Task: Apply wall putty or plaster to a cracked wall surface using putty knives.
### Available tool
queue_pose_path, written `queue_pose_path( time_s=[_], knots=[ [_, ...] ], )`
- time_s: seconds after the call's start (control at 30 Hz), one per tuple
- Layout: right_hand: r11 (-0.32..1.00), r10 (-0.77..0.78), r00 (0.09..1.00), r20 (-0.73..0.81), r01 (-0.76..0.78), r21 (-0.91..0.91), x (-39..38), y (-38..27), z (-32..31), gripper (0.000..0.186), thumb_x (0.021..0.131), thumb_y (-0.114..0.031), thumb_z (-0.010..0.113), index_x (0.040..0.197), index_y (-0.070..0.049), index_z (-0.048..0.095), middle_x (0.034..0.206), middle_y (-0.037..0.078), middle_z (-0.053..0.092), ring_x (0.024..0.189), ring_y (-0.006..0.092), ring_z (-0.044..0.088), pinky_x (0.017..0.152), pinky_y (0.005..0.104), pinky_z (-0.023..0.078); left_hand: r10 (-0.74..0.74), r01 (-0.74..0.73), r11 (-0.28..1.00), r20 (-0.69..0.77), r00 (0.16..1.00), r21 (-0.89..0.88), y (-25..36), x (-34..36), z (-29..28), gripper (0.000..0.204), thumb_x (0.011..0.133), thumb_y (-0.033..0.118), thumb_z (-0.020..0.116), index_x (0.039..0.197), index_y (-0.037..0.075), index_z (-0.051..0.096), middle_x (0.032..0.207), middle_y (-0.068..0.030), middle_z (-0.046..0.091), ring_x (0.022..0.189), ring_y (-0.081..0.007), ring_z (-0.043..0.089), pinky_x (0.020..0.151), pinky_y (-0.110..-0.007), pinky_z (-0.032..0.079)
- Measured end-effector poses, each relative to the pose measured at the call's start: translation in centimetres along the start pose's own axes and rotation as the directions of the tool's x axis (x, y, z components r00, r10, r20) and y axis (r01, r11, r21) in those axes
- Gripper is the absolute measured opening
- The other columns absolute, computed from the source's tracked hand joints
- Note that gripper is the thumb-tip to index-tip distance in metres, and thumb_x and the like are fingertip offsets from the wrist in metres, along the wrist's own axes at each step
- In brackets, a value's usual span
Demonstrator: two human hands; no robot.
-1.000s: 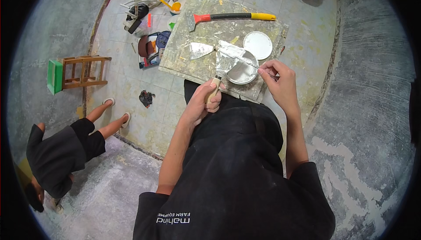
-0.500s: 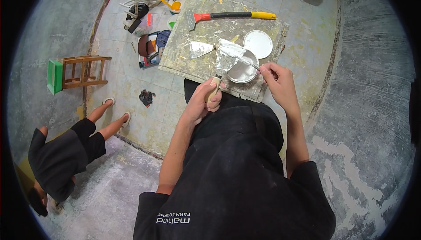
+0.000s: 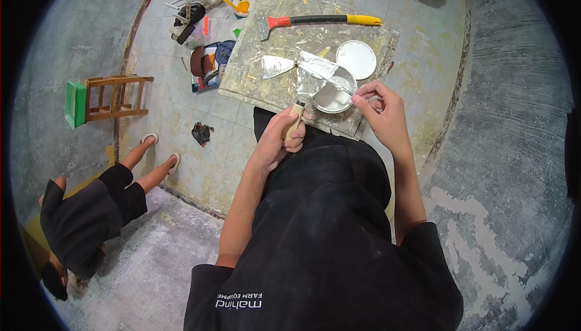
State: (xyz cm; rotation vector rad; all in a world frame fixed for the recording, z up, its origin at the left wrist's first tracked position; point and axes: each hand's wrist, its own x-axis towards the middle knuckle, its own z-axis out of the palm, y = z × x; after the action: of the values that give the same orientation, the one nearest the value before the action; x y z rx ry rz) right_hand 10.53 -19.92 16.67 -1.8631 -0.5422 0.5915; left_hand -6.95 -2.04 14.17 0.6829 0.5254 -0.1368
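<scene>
Near the tub (image 3: 334,111), left grip (image 3: 279,134) wraps closely round a handle (image 3: 294,123).

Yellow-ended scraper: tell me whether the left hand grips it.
No, that scraper lies on the board; the left hand grips a pale handle.

On the board (image 3: 257,89) sit a tub (image 3: 331,111), a lid (image 3: 356,60) just beyond it and a scraper (image 3: 321,20) farther back.
</scene>
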Motion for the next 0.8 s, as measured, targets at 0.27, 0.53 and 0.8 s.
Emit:
queue_pose_path(
  time_s=[0.27,0.53,0.8],
  knots=[
    [0.991,0.098,0.99,0.099,-0.107,0.086,0.0,1.6,-0.1,0.02,0.092,-0.015,0.068,0.085,0.003,0.067,0.063,0.001,0.06,0.059,0.004,0.05,0.054,0.0223,0.038,0.006,-0.005,1.0,0.004,1.0,-0.022,-0.2,0.0,-0.1,0.024,0.104,0.025,0.043,0.112,0.006,0.054,0.067,0.0047,0.041,0.05,-0.0017,0.03,0.045,-0.019,0.025],
    [0.995,0.07,0.995,0.073,-0.074,0.06,-0.3,1.1,0.1,0.016,0.095,-0.013,0.067,0.089,0.002,0.066,0.072,-0.004,0.059,0.063,0.0022,0.048,0.059,0.0197,0.037,0.014,-0.013,1.0,0.018,1.0,-0.018,-0.6,-0.1,-0.2,0.023,0.104,0.025,0.043,0.111,0.005,0.053,0.068,0.0045,0.041,0.05,-0.0016,0.03,0.045,-0.019,0.025],
    [0.981,0.131,0.971,0.198,-0.156,0.115,-0.3,1.9,-0.2,0.015,0.096,-0.012,0.066,0.09,0.001,0.065,0.067,-0.007,0.055,0.062,0.0013,0.045,0.055,0.0205,0.032,0.025,-0.025,0.999,-0.013,1.0,0.023,-0.6,-0.3,0.3,0.025,0.104,0.028,0.044,0.109,0.005,0.054,0.067,0.0038,0.041,0.048,-0.0021,0.03,0.045,-0.02,0.025]
  ],
)
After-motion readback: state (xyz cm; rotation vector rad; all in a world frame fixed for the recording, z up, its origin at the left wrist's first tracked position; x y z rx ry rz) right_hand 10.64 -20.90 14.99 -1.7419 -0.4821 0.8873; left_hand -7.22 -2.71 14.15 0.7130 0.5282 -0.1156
